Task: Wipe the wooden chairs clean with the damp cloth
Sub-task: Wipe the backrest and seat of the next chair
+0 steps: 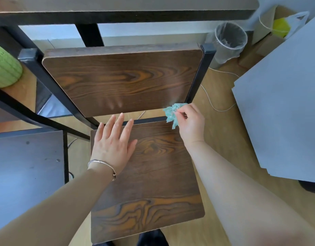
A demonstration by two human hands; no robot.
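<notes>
Standing far L: green ribbed object point(4, 68) on a wooden ledge, partly cut off by the frame edge.
Lower L: dark flat panel point(27, 166) w/ black metal edging, just beside the chair.
L hand point(114, 142): flat, fingers straight & slightly spread, palm down on the rear L part of the chair seat point(153, 185); fingertips reach the seat's back edge. Holds nothing.
L wrist: thin silver bracelet point(102, 163).
Centre: seat is a dark wood-grain panel seen from above; backrest point(121, 80) has the same grain, set betw. two black posts, w/ a gap betw. it & the seat.
Cloth point(172, 114): small teal rag, bunched up, at the seat's rear R corner, just under the backrest's lower R corner & beside the R post. Can't tell if it touches the wood.
R hand point(190, 123): fingers curled, thumb & fingertips pinching the cloth.
Behind, R: bin point(229, 41) w/ clear liner, on the floor.
Floor R: thin white cable point(215, 106).
Far R: big grey board point(286, 112), well apart from the chair.
</notes>
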